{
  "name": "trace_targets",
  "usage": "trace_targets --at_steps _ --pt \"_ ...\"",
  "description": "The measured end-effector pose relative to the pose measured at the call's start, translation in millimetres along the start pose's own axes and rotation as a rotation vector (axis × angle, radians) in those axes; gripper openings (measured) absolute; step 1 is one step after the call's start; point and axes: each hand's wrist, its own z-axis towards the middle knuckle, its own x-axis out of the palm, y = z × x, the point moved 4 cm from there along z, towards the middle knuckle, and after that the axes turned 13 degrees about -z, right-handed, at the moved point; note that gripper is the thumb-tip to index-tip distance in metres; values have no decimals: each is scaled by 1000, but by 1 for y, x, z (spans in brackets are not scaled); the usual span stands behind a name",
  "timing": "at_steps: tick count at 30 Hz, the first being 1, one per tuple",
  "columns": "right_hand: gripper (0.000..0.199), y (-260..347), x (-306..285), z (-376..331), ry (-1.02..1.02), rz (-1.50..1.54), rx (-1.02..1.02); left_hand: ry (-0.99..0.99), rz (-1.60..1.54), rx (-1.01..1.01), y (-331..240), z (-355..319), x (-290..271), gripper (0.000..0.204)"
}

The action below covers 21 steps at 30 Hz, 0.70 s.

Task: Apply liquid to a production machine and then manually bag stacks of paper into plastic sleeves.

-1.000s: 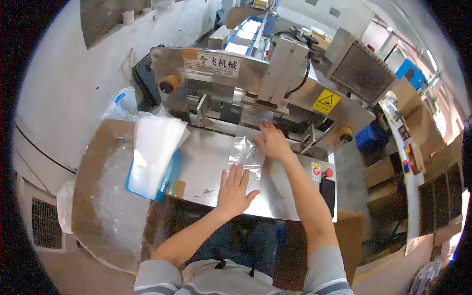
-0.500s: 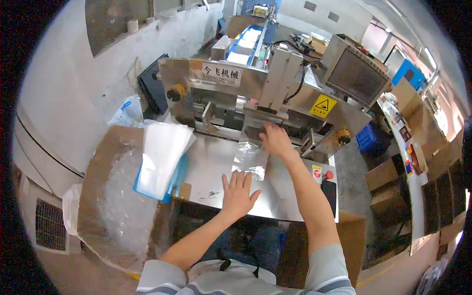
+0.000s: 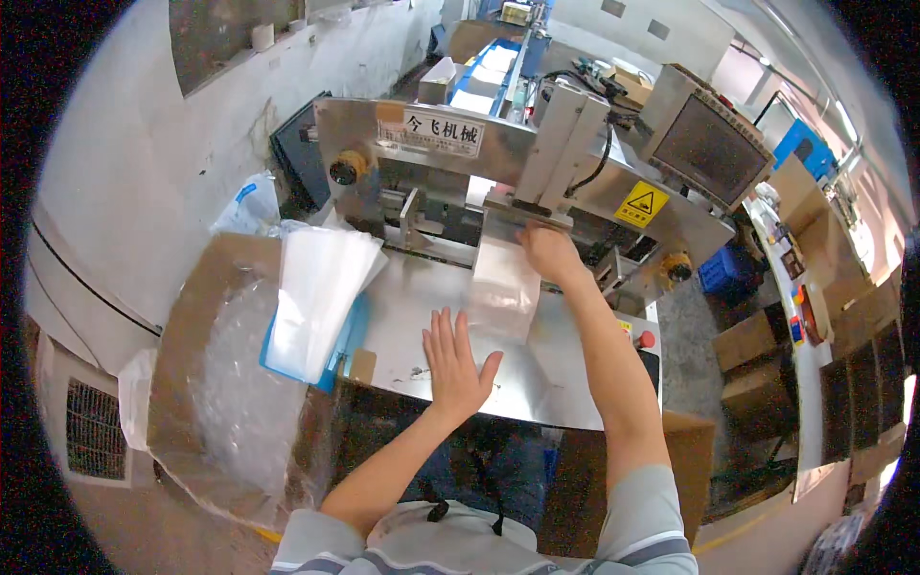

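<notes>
A clear plastic bag (image 3: 504,287) lies flat on the steel work table (image 3: 402,297), its far end under the crossbar of the metal machine (image 3: 551,144). My right hand (image 3: 554,257) is at the bag's far right edge with its fingers curled closed on it, the fingertips partly hidden. To the left of the bag's near end, my left hand (image 3: 454,372) rests flat on the steel with fingers stretched and thumb spread, holding nothing. A stack of clear plastic bags (image 3: 321,297) sits on a blue tray (image 3: 350,337) at the table's left.
A cardboard box (image 3: 206,287) lined with clear plastic stands at the left. Black knobs (image 3: 678,268) and a red button (image 3: 646,339) are on the right side. Behind the machine are a screen (image 3: 711,144) and a blue conveyor (image 3: 491,72). A blue crate (image 3: 725,270) stands right.
My left hand has come off the bag's near end and now lies on the bare steel to its left. My right hand's fingers have curled in, and the bag sits slightly farther toward the machine.
</notes>
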Motion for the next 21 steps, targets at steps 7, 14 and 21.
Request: trace_targets --at_steps 7,14,21 --pt "44 15 -22 -65 -163 591 311 -42 3 -9 7 -3 -7 77" --pt "52 2 60 -140 -65 1068 511 -51 -65 -38 16 -3 1 74" --pt "67 27 38 -157 66 1339 619 -20 -464 -351 21 44 -2 78"
